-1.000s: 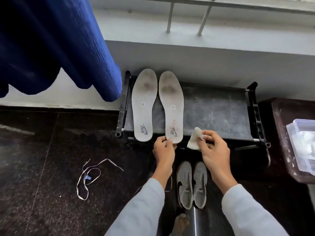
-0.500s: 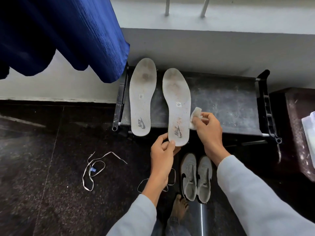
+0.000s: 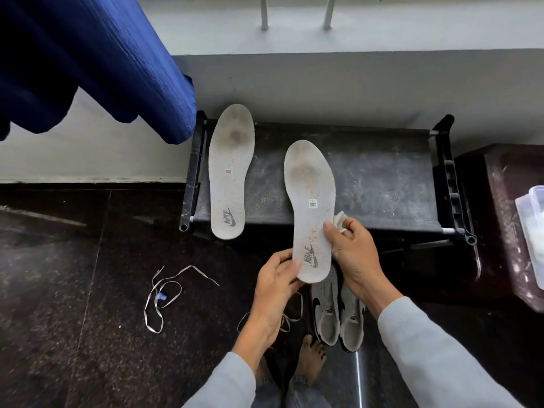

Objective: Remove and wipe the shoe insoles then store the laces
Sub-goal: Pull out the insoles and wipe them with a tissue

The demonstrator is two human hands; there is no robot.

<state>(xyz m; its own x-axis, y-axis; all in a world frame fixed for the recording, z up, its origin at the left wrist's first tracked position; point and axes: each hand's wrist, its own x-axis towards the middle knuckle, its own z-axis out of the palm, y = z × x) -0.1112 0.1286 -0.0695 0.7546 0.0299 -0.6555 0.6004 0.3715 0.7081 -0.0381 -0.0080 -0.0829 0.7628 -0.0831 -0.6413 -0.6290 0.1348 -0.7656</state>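
- Looks done: removal of both insoles from the shoes (image 3: 338, 316), side by side on the floor under the hands; unlacing too, with one lace (image 3: 164, 293) loose on the floor to the left and a second lace (image 3: 291, 316) by the left wrist.
- Grips the heel end of the held insole (image 3: 309, 201) with the left hand (image 3: 276, 278), fingers curled round its edge; holds it raised over the front of the black rack (image 3: 382, 184).
- Pinches a white cloth (image 3: 340, 219) in the right hand (image 3: 353, 251), thumb on the insole's right edge.
- Leaves the other insole (image 3: 231, 172) flat on the rack's left end, well apart; grey soiling on both, so judged unwiped.
- Left to do: wiping both; storing both laces.
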